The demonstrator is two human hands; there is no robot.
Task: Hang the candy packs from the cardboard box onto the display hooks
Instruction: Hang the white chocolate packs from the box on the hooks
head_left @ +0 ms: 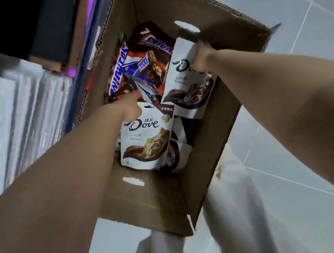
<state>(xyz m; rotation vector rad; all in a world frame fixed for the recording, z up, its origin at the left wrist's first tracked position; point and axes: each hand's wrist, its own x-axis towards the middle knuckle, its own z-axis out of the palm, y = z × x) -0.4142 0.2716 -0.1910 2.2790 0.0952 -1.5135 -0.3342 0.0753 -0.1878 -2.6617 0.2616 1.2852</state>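
The left hand is inside the box, about in the middle. It pinches the top edge of the green Dove pack. The thumb lies on top, and the other fingers are hidden behind the pack. The pack hangs down from the hand toward the near wall of the box. The left arm is bare and stretched out long. It comes in over the left wall of the box.

The right hand is also inside the box, close to the far wall and just under the hole cut in that wall. Its fingers are curled tight around the top of the purple Dove pack. This pack hangs down along the right wall. The right arm is bare and straight too, and it crosses over the right wall.

The two hands are well apart, each with its own pack.

More white packs lie under the green Dove pack. Snickers packs fill the far left part of the box.

The box stands on a grey tile floor, with pale trousers beside its near right corner. A blurry shelf is left of the box.
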